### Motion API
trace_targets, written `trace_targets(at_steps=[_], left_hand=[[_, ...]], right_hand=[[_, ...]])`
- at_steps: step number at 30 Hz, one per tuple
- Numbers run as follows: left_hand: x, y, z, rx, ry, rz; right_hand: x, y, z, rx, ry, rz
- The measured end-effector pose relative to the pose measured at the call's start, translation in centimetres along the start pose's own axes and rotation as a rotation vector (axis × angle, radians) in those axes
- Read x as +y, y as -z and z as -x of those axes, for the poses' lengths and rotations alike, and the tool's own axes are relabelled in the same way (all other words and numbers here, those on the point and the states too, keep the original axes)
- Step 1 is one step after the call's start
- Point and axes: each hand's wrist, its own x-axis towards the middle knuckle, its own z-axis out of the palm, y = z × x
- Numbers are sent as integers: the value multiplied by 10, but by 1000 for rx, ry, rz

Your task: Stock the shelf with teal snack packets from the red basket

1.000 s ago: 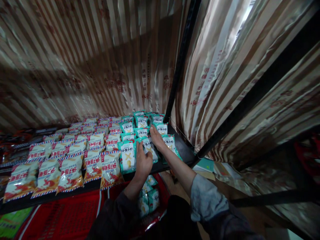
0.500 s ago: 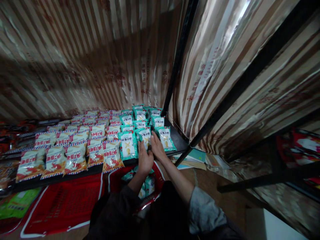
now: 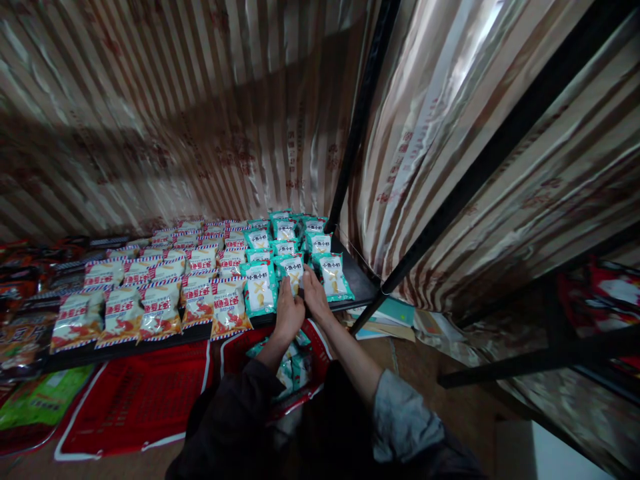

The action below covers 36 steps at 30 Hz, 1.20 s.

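A teal-and-white snack bag (image 3: 293, 268) stands in the front row on the dark shelf, between two bags of the same kind. My left hand (image 3: 289, 308) presses against its lower left side, and my right hand (image 3: 315, 293) lies along its right side, so the bag is held between them. One matching bag (image 3: 260, 288) is just left of my hands, another (image 3: 335, 277) just right. Below my forearms, a red basket (image 3: 325, 340) holds several more teal bags (image 3: 300, 369), partly hidden by my left arm.
Rows of white-and-orange snack bags (image 3: 160, 308) fill the shelf to the left, with darker packets (image 3: 23, 333) beyond. A red basket (image 3: 140, 393) and green packets (image 3: 47, 397) sit below. Black metal poles (image 3: 425, 227) slant across on the right, before striped cloth (image 3: 200, 120).
The view has shifted slightly, so the shelf's left part sits a little further right. My hands stay on the same teal snack bag, barely moved.
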Motion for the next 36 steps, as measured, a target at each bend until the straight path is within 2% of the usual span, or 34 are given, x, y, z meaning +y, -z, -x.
trace_targets(at_steps=[4,6,9,12,15,18,21,27,31,36], left_hand=[[-5,-1,-1,18,-21,-9],[-5,-1,1,28,-30,-1],[-4,-1,10,49,-62,13],[-8,1,27,91,-101,35],[-21,8,50,168,-135,66],[-35,20,69,234,-142,77],[-46,30,80,227,-93,68],[-55,36,76,155,-41,57],[-57,34,68,150,-24,39],[-58,32,61,159,-34,62]], right_hand=[[4,-2,0,44,-9,35],[6,-3,2,92,33,72],[5,-3,10,160,206,142],[-2,-2,27,172,353,177],[-10,-6,50,119,384,153],[-16,-16,69,-9,376,123],[-21,-32,77,-101,344,129],[-24,-57,55,-157,242,183],[-24,-62,38,-150,204,214],[-27,-63,31,-158,197,191]])
